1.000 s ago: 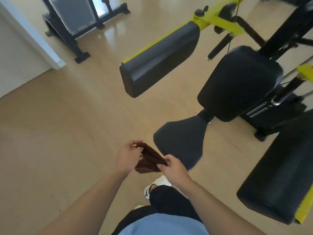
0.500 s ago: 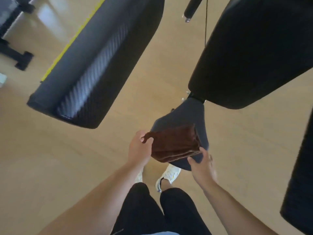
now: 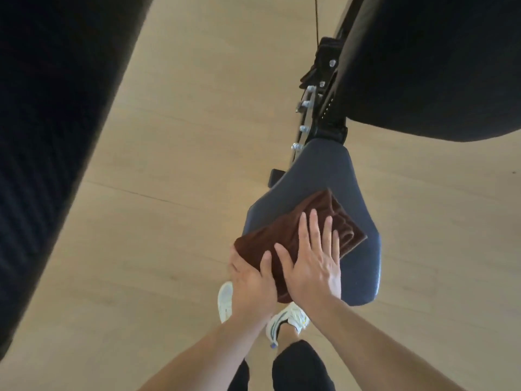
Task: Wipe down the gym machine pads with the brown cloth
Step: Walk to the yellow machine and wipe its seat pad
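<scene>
Right hand [image 3: 311,268] flat, fingers spread, on cloth [image 3: 284,235] atop seat pad [image 3: 363,249]; left hand [image 3: 249,286] gripping its lower-left edge.

Big black pads [image 3: 439,66] crowding above seat [image 3: 324,176]

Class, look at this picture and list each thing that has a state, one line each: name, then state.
brown cloth: folded, lying flat on the seat pad.
seat pad: partly covered by the cloth.
right hand: fingers straight, pressing flat on the cloth.
left hand: thumb over the cloth's near corner, holding it.
back pad: bare, untouched.
</scene>
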`<state>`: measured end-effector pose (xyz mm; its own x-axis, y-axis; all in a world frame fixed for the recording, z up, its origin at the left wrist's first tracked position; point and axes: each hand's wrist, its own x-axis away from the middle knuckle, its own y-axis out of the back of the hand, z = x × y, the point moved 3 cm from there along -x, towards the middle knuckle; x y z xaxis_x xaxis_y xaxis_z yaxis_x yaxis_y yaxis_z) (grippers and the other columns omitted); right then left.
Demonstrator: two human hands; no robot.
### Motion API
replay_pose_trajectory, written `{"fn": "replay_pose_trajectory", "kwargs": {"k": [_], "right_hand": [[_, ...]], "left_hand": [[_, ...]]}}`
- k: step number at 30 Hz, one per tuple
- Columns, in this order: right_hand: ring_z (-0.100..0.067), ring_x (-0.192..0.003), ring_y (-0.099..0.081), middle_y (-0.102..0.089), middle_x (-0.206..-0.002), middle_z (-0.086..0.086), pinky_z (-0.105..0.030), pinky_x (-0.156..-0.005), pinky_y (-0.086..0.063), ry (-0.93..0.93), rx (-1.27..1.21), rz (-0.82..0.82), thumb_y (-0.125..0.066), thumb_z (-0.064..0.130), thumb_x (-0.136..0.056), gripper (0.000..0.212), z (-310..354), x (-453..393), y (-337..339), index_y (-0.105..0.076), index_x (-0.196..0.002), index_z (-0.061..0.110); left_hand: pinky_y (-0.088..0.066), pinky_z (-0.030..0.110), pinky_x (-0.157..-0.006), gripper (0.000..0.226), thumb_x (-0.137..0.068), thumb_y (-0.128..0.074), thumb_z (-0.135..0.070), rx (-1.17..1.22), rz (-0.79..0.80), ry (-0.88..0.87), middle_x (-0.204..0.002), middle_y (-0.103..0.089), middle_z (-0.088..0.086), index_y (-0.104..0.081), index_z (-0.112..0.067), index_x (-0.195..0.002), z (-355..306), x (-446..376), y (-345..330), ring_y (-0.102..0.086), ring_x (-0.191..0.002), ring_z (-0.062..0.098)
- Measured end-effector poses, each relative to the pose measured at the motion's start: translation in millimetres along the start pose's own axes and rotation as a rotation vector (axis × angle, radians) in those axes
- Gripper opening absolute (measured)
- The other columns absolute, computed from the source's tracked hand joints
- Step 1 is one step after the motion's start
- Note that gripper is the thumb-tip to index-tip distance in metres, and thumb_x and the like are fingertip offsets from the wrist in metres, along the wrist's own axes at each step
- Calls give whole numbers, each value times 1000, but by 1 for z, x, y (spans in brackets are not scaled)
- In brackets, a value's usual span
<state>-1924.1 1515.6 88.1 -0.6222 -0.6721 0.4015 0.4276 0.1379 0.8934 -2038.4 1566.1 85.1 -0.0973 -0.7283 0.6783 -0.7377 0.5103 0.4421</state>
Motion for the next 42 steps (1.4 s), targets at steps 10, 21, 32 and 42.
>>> {"fn": "replay_pose_trajectory", "kwargs": {"k": [10, 21, 32, 42], "right_hand": [[-22, -159, 7, -7, -172, 5, -46, -129, -3, 278, 19, -16, -19, 54, -106, 66, 8, -36, 0, -13, -164, 23], [-19, -159, 6, -9, -172, 9, -43, -128, 6, 269, -95, -77, -26, 46, -108, 57, 27, -87, 18, -20, -163, 29], [-21, -158, -5, -49, -154, 1, -44, -129, 3, 186, 8, -47, -36, 48, -97, 58, 28, -166, 45, -61, -137, 14], [-23, -159, -2, -37, -163, 11, -43, -129, 2, 365, -122, -57, -33, 46, -100, 53, 52, -75, 14, -51, -148, 31]], "left_hand": [[-44, 45, -110, 83, -91, -32, -67, -233, -222, -221, -148, -48, 13, -31, -10, -151, 10, -4, -3, -45, -139, 29], [-46, 32, -85, 53, -100, -26, -49, -477, -165, -429, -126, -60, 2, -48, -17, -137, -57, -61, -1, -61, -110, 25], [-45, 39, -94, 57, -104, -33, -48, -398, 199, -257, -127, -65, 18, -64, -6, -127, -107, -132, -13, -59, -118, 37], [-56, 33, -86, 34, -106, -36, -36, -106, 67, -442, -106, -72, -12, -57, -29, -131, -20, -57, 25, -69, -99, 7]]}}
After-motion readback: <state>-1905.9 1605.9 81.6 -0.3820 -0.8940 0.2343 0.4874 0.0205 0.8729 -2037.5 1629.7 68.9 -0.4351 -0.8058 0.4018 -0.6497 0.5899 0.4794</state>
